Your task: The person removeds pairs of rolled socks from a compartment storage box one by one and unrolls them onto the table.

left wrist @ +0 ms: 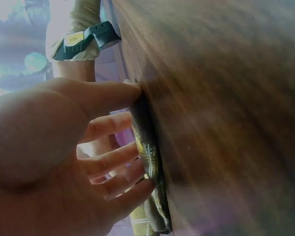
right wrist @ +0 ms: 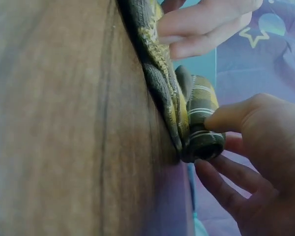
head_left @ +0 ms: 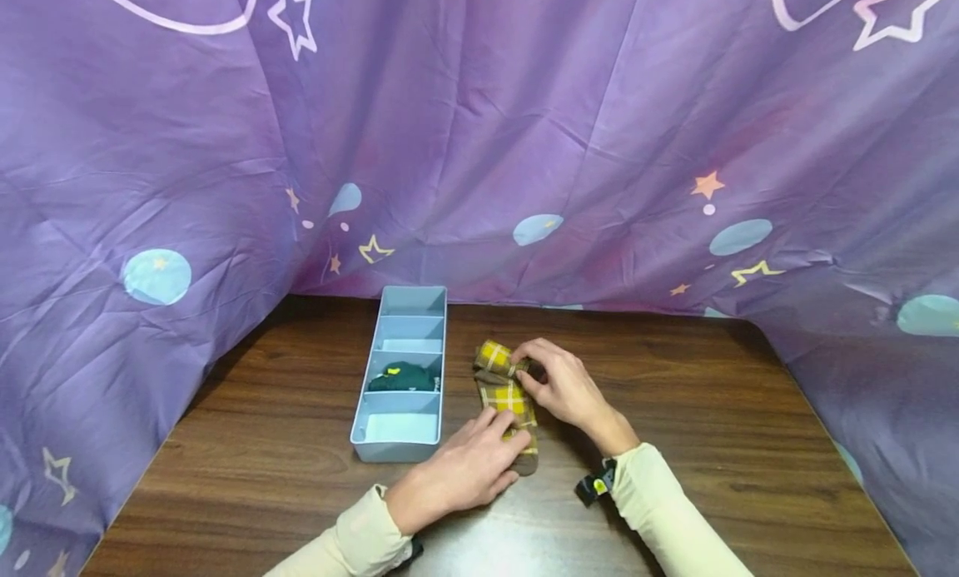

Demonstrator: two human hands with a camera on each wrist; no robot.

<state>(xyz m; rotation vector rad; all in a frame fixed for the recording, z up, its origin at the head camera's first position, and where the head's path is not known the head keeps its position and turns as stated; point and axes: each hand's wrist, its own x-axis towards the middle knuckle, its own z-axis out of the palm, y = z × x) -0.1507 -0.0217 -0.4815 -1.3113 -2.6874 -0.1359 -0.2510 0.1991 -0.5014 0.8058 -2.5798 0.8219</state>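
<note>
A yellow-and-brown plaid sock [head_left: 507, 400] lies lengthwise on the table, in what looks like more than one layer. Its far end is folded over into a thick roll [right wrist: 201, 105]. My right hand [head_left: 565, 385] pinches that roll between thumb and fingers at its right side. Over the near part of the sock, my left hand [head_left: 472, 460] rests with spread, slightly bent fingers; the left wrist view shows its fingertips along the sock's edge and the thumb [left wrist: 113, 93] at the near end. Part of the sock is hidden under the left fingers.
Left of the sock stands a light blue divided box [head_left: 393, 452] with several compartments in a row. A dark green cloth bundle [head_left: 408, 377] with a yellow mark sits in the second compartment from the front. A purple curtain [head_left: 524, 144] hangs behind the wooden table [head_left: 674, 377].
</note>
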